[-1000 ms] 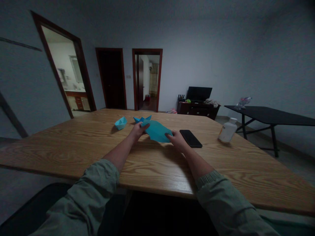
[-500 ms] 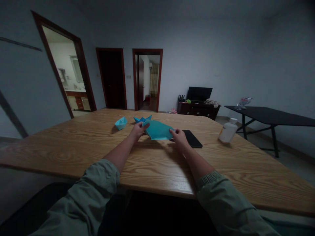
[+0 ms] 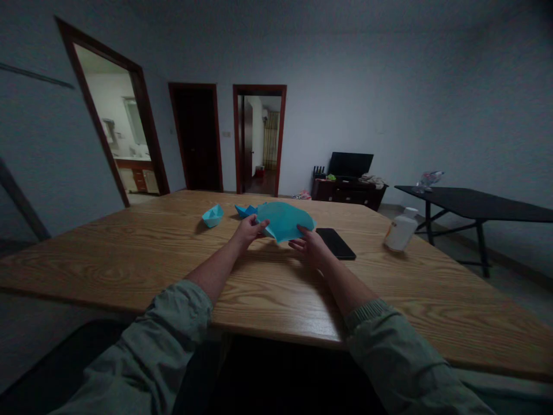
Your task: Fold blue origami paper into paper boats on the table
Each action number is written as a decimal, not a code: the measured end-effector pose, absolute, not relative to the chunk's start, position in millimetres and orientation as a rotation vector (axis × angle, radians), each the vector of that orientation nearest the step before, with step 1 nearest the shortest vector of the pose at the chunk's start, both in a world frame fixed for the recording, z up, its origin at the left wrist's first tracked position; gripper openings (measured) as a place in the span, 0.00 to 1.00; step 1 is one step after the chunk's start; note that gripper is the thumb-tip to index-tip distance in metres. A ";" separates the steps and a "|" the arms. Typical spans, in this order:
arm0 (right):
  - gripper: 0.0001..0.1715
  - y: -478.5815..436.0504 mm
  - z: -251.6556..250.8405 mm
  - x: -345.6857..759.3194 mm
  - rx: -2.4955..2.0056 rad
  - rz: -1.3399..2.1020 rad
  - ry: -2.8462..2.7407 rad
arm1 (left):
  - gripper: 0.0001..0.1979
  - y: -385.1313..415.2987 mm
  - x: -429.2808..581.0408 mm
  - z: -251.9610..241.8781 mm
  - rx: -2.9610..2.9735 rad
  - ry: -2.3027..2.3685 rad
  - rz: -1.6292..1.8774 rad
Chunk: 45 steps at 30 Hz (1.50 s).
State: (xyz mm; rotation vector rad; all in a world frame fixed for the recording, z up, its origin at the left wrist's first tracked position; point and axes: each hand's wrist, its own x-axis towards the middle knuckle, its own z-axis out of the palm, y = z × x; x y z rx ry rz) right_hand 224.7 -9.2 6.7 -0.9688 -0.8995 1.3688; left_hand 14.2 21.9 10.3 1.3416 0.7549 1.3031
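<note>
While our left hand pinches the folded sheet of turquoise paper with its fingers closed together on the sheet's left edge, our right hand stands with its fingers spread apart, their tips at the lower edge. The sheet is tilted up between our hands, above the wooden table. Compared with the frame half a second earlier, it now stands steeper and shows a broader, rounder face, and it hides more of the blue paper boat behind it. Our right hand has also drawn back from the black smartphone, whose whole face now shows just beside the sheet. We count two folded paper boats on the oak-grained tabletop: that deeper blue one, almost touching our left hand, and one pale blue paper boat further left. We count one sheet, one smartphone lying flat and one white plastic bottle standing upright near the table's right side. Beyond it stands one black-topped side table, holding one small, unclear object.
</note>
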 end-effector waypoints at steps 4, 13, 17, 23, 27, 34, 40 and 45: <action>0.17 -11.1 9.9 224.4 -0.910 1.360 -0.848 | 0.28 21.0 20.5 5.9 1.461 0.741 1.194; 0.18 -19.5 12.9 225.2 -0.786 1.468 -0.887 | 0.27 13.9 25.1 5.2 1.462 0.684 1.097; 0.19 -21.9 12.3 225.6 -0.791 1.497 -0.947 | 0.26 12.7 25.5 6.0 1.417 0.690 1.122; 0.20 -17.6 6.0 228.4 -0.897 1.443 -1.083 | 0.26 11.4 27.1 8.1 1.363 0.716 1.151; 0.22 -13.7 3.7 227.9 -0.939 1.342 -1.104 | 0.27 13.5 26.1 7.7 1.350 0.703 1.155; 0.25 -10.5 3.3 227.9 -0.945 1.218 -1.072 | 0.28 18.7 24.6 6.1 1.337 0.775 1.213; 0.23 -8.3 2.2 227.1 -0.959 1.155 -1.060 | 0.27 19.2 22.6 6.8 1.374 0.832 1.228; 0.25 -6.0 1.3 229.4 -0.960 1.116 -1.019 | 0.25 17.3 21.2 8.7 1.391 0.857 1.236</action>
